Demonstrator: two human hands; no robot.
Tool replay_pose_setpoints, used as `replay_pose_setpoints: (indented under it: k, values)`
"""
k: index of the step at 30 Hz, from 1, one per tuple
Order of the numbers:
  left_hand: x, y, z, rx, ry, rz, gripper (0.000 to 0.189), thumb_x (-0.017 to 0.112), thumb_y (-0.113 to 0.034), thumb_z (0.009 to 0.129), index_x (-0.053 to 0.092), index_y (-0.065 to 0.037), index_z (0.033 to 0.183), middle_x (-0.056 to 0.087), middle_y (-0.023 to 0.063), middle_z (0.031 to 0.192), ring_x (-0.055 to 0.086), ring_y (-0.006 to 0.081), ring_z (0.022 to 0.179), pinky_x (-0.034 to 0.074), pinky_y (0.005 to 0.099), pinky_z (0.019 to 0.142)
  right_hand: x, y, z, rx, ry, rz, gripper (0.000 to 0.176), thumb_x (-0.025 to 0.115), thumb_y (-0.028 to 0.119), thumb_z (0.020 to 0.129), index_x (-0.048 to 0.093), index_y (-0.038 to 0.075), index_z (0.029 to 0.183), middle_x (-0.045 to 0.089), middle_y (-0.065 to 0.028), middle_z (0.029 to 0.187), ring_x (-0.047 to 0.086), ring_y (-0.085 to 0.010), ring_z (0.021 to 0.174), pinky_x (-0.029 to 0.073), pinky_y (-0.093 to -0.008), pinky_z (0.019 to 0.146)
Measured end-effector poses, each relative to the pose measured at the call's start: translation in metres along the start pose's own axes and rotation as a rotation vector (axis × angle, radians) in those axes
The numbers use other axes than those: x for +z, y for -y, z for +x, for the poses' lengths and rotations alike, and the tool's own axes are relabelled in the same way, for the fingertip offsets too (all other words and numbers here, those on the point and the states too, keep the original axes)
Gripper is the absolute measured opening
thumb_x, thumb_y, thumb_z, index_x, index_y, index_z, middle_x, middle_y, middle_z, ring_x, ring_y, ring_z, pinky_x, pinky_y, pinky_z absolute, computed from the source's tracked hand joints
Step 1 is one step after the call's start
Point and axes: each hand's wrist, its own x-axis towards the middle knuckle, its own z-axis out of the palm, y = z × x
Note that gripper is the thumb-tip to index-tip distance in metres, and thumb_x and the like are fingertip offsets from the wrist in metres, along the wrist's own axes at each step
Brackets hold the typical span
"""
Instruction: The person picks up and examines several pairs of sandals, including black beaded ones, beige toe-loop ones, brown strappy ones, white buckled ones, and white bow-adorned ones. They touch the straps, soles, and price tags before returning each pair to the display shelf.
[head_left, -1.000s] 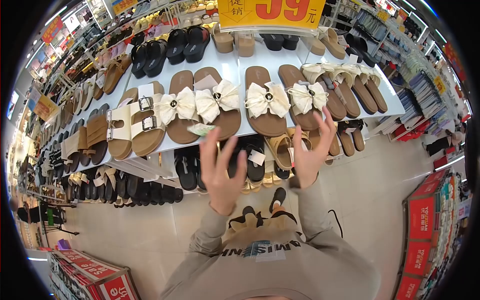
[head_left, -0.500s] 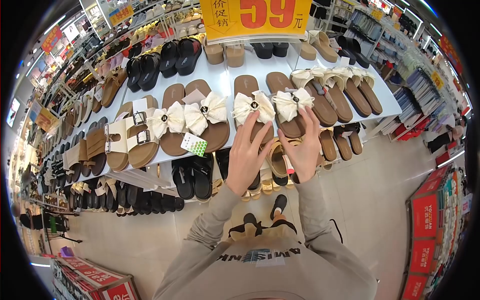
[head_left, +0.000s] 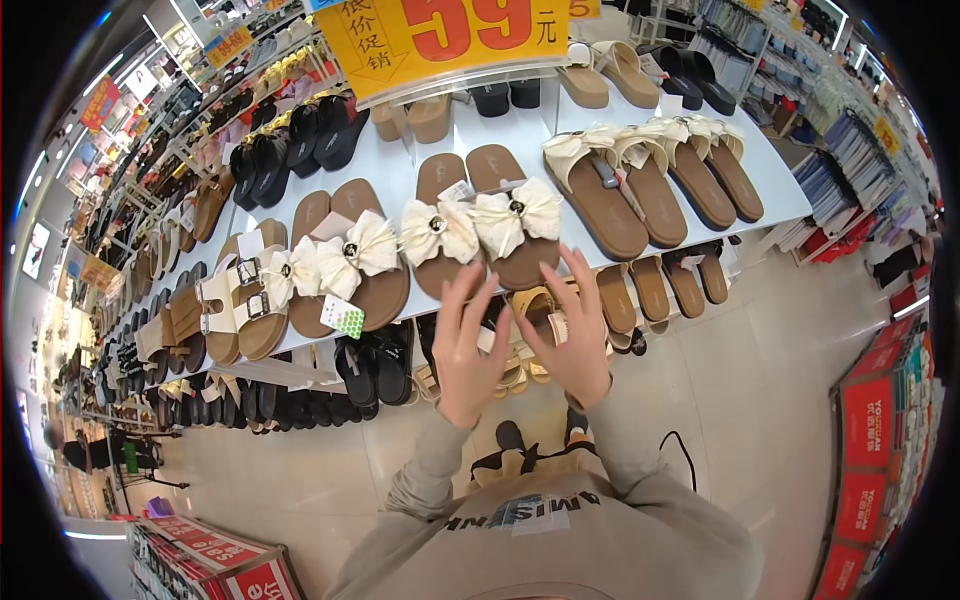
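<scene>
A pair of brown-soled slides with cream bows, the left slide (head_left: 438, 180) and the right slide (head_left: 495, 168), lies side by side on the white shelf (head_left: 400, 143). My left hand (head_left: 468, 350) is open, fingers spread, its fingertips overlapping the near end of the left slide in this view. Beside it my right hand (head_left: 572, 340) is open too, fingertips right at the near end of the right slide. Neither hand holds anything. To the left sits another bow pair (head_left: 385, 295) with a green-dotted tag (head_left: 343, 316).
More cream-strapped slides (head_left: 608, 215) stand to the right. Buckled white sandals (head_left: 262, 325) are at the left. A yellow price sign (head_left: 455, 40) hangs over the shelf. Black sandals (head_left: 375, 368) fill a lower tier. Red-sided bins (head_left: 862, 430) stand at the right.
The right slide now lies closer beside the left one. Both hands have come off the bows and drawn back toward my body. The view has shifted slightly.
</scene>
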Motion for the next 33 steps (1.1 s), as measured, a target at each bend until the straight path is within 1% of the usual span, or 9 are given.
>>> replay_pose_setpoints:
  k: [3,7,9,12,17,23,25,28,33]
  values:
    - [0.02,-0.036,-0.01,-0.109,0.081,-0.136,0.047,0.073,0.001,0.088,0.06,0.0,0.133,0.059,0.0175,0.139,0.06,0.0332,0.126,0.049,0.0403,0.103,-0.027,-0.026,-0.031,0.045,-0.041,0.045,0.068,0.081,0.009,0.08,0.052,0.004,0.142,0.042,-0.0198,0.153,0.04,-0.0414,0.142,0.036,-0.0494,0.115]
    - [0.062,-0.072,0.006,-0.149,0.116,-0.127,0.053,0.073,-0.001,0.088,0.056,0.0,0.138,0.056,0.0181,0.143,0.059,0.035,0.127,0.049,0.0412,0.104,-0.079,-0.067,-0.044,0.211,-0.06,0.085,0.061,0.078,0.005,0.083,0.053,0.002,0.139,0.045,-0.0198,0.15,0.045,-0.0407,0.139,0.038,-0.0462,0.114]
    - [0.087,-0.081,0.015,-0.171,0.159,-0.078,0.062,0.074,-0.007,0.089,0.048,-0.002,0.146,0.048,0.0199,0.15,0.053,0.0375,0.133,0.047,0.0417,0.106,-0.103,-0.088,-0.039,0.125,-0.062,-0.051,0.06,0.078,0.007,0.083,0.056,0.004,0.138,0.045,-0.0187,0.152,0.04,-0.0395,0.143,0.034,-0.0514,0.116]
    - [0.125,-0.089,0.026,-0.189,0.228,0.077,0.079,0.074,-0.017,0.09,0.033,-0.002,0.155,0.033,0.0219,0.159,0.039,0.0401,0.143,0.042,0.0444,0.111,-0.127,-0.106,-0.021,-0.049,0.088,-0.163,0.056,0.078,0.016,0.085,0.06,0.01,0.137,0.046,-0.0115,0.154,0.038,-0.0387,0.145,0.025,-0.0578,0.119]
    - [0.155,-0.099,0.04,-0.167,0.214,0.273,0.081,0.075,-0.025,0.087,0.036,0.0,0.153,0.033,0.0235,0.159,0.035,0.0448,0.145,0.037,0.0502,0.114,-0.133,-0.134,0.005,-0.134,0.243,-0.204,0.065,0.073,0.028,0.088,0.052,0.011,0.147,0.046,-0.0038,0.155,0.036,-0.0297,0.147,0.02,-0.0581,0.122]
    - [0.17,-0.097,0.039,-0.277,0.088,0.349,0.074,0.077,-0.029,0.088,0.043,-0.002,0.149,0.04,0.0225,0.155,0.044,0.0444,0.138,0.04,0.0489,0.112,-0.133,-0.152,0.008,-0.186,0.168,-0.263,0.064,0.073,0.031,0.089,0.052,0.009,0.145,0.048,-0.0012,0.153,0.035,-0.0303,0.147,0.021,-0.058,0.122]
    - [0.169,-0.1,0.041,-0.291,0.065,0.409,0.073,0.077,-0.034,0.088,0.046,-0.003,0.147,0.044,0.0249,0.152,0.048,0.0442,0.135,0.041,0.0486,0.111,-0.142,-0.161,0.013,-0.067,0.103,-0.291,0.063,0.074,0.032,0.09,0.053,0.008,0.144,0.048,-0.0017,0.153,0.034,-0.0333,0.148,0.022,-0.0573,0.122]
    - [0.177,-0.093,0.043,-0.215,-0.006,0.535,0.077,0.077,-0.043,0.086,0.047,-0.002,0.145,0.052,0.0293,0.141,0.05,0.0446,0.131,0.04,0.0494,0.111,-0.15,-0.168,0.016,-0.104,0.135,-0.247,0.063,0.075,0.03,0.089,0.054,0.007,0.143,0.046,-0.0037,0.154,0.032,-0.0366,0.148,0.024,-0.0561,0.121]
    - [0.194,-0.095,0.058,-0.28,-0.131,0.541,0.076,0.081,-0.036,0.082,0.051,0.0,0.142,0.061,0.0253,0.134,0.06,0.0401,0.122,0.05,0.0456,0.1,-0.153,-0.17,0.015,-0.135,0.164,-0.222,0.062,0.075,0.028,0.088,0.054,0.007,0.143,0.044,-0.0046,0.156,0.031,-0.0372,0.149,0.025,-0.0548,0.121]
